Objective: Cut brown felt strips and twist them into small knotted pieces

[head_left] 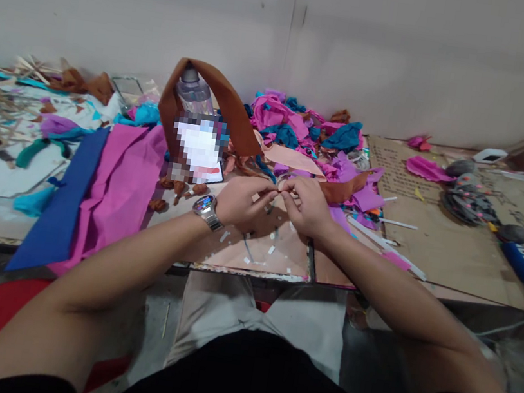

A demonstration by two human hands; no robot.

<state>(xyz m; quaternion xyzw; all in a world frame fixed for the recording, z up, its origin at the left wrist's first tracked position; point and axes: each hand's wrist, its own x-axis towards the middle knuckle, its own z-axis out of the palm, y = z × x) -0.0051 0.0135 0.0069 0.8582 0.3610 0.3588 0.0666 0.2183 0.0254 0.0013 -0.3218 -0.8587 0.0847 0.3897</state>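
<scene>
My left hand (245, 202), with a metal-banded watch (208, 210) on its wrist, is closed, thumb against fingertips. Its fingertips meet those of my right hand (308, 207), which is also closed in a pinch. Something small and pale shows between them, too small to name. Just behind my hands lie a peach strip (291, 158) and a brown strip (348, 189) of crepe-like material. Small brown crumpled pieces (178, 190) rest left of my left hand, near a lit phone (199, 148) leaning on a clear bottle (193, 92).
A long brown band (229, 104) drapes over the bottle. Pink sheets (123, 177) and a blue sheet (64, 201) hang over the table's front edge at left. Colourful scraps (285, 122) are heaped at the back. Cardboard (412, 237) covers the right side, with a dark cluster (469, 196) on it.
</scene>
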